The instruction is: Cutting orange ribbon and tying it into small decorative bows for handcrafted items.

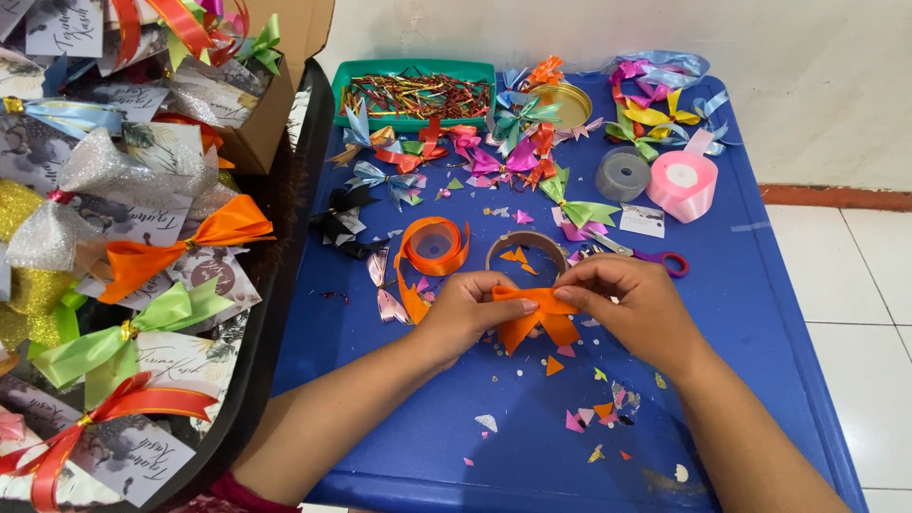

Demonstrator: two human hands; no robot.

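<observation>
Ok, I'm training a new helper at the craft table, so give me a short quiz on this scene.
1. True or false: both hands pinch the folded orange satin ribbon bow.
2. Which lies nearer the right hand: A) purple-handled scissors or B) green plastic tray?
3. What colour is the plastic table?

Key: 1 true, with the left hand too. 2 A. 3 blue.

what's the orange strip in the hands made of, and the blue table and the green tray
Orange ribbon, pinched between left hand and right hand: looks like glossy satin-type synthetic ribbon; it folds softly and shines.
Blue table: probably moulded plastic, smooth with a dull sheen and rounded edge.
Green tray: likely plastic too, with thin, even-coloured walls.
</observation>
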